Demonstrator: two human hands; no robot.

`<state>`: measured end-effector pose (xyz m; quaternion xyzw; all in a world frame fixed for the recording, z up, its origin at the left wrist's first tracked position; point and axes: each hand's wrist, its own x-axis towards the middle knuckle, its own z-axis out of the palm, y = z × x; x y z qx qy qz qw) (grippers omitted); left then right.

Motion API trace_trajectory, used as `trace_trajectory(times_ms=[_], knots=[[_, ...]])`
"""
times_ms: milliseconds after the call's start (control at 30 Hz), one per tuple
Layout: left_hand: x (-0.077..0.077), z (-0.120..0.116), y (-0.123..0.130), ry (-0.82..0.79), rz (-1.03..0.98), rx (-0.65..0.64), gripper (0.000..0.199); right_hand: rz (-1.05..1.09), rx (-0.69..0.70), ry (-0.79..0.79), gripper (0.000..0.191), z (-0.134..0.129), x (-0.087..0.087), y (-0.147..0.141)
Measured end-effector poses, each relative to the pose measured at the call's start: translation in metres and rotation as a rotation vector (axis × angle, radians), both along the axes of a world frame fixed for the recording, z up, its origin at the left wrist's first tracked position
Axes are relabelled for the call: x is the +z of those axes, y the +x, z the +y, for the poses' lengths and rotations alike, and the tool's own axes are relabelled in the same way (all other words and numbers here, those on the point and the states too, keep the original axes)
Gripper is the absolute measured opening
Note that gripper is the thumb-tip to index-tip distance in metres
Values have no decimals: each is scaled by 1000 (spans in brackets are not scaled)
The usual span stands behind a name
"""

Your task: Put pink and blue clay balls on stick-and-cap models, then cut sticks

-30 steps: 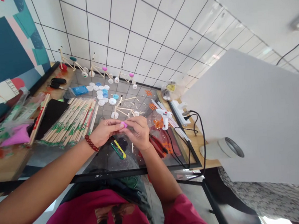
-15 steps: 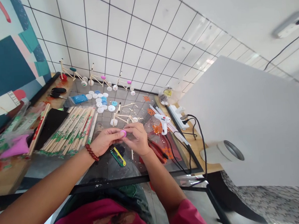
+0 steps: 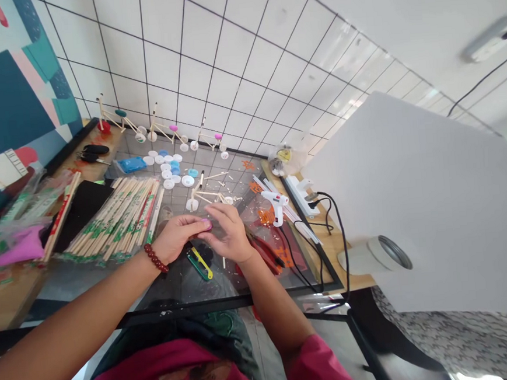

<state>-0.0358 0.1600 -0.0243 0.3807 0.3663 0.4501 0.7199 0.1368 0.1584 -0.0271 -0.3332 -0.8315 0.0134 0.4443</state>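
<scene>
A small piece of purple clay [image 3: 207,224] is between my two hands above the table's middle. My left hand [image 3: 182,235], with a red bead bracelet at the wrist, pinches it between thumb and fingers. From the other side my right hand [image 3: 228,233] has its thumb and fingers curved around the same piece; its fingertips are partly hidden. Just beyond my hands stands a small bicycle model [image 3: 208,196] of wooden sticks with white cap wheels. Below my hands lies a green and yellow utility knife [image 3: 199,263].
White and blue bottle caps [image 3: 167,174] and a blue packet [image 3: 131,164] lie farther back. Finished stick bicycles [image 3: 152,136] line the wall. Bundled chopsticks [image 3: 118,221] and a bagged pink lump [image 3: 23,246] are left. A glue gun [image 3: 276,206], red-handled pliers [image 3: 265,253] and a power strip [image 3: 300,195] are right.
My right hand's fingers have straightened somewhat and loosened around the clay, its thumb dropping lower. Less of the purple clay shows now. My left hand keeps its pinch.
</scene>
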Motion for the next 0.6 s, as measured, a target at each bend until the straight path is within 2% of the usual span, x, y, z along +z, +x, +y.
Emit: trace_trajectory(times_ms=[100, 233, 300, 400, 500, 600], knots=[[2, 0, -1, -10, 14, -36, 29, -8, 89, -2, 27, 0, 1, -1], [2, -2, -1, -23, 35, -81, 32, 99, -11, 47, 6, 1, -3, -2], [0, -2, 0, -18, 43, -66, 32, 117, -24, 32, 13, 1, -3, -2], [-3, -2, 0, -4, 45, -54, 33, 48, 65, -31, 31, 0, 2, -1], [-3, -2, 1, 5, 36, -65, 35, 32, 110, 0, 18, -1, 6, 0], [0, -4, 3, -19, -36, -68, 38, 89, 20, 26, 10, 0, 5, 1]])
